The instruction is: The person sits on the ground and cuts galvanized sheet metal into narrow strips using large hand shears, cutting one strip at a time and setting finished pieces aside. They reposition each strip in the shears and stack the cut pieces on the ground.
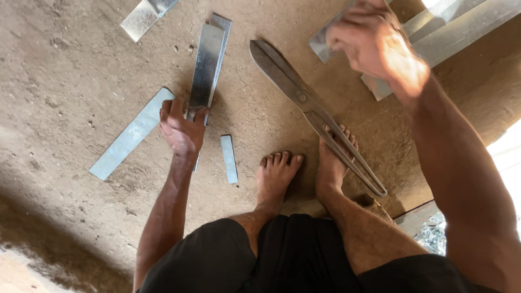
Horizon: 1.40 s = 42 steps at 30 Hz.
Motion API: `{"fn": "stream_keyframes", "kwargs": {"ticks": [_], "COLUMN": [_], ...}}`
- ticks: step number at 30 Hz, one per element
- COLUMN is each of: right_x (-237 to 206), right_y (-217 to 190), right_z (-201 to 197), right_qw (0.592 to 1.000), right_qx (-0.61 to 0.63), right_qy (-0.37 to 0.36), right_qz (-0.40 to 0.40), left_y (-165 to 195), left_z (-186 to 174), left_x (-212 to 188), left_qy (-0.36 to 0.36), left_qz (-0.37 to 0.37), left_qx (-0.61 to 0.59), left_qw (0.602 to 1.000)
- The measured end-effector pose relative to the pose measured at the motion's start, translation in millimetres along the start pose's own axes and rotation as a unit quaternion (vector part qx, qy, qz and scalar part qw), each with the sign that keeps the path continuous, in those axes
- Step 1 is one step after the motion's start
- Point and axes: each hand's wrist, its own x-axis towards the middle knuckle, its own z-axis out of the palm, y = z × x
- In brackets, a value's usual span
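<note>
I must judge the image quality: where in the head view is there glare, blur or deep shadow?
Head view: the right hand is motion-blurred and sunlit; strong overexposure whitens the right edge beside the forearm; the left hand on the metal strips is sharp in even shade; the tin snips are clear; a dark shadow band crosses the floor at lower left.
</note>
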Motion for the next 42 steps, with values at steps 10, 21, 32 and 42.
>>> {"fn": "stream_keyframes", "kwargs": {"ticks": [10,21,32,42], "right_x": [-55,-71,-81,-83], "right_y": [-92,-80,-103,-119], "right_z": [54,93,95,81], "right_qw": [0.966,0.698,0.669,0.748], "right_qx": [0.148,0.565,0.614,0.558], "right_qy": [0.175,0.118,0.169,0.234], "right_qz": [0.118,0.423,0.384,0.275], "left_y": [19,-20,-10,-5], "left_z": [-30,10,0,-7], "left_x": [6,-2,2,3], "left_qy": [-0.017,-0.031,-0.021,-0.023], "left_qz": [-0.022,-0.072,-0.067,-0.061], "left_qx": [-0.038,-0.014,0.016,-0.006], "left_qw": [0.999,0.997,0.997,0.998]}}
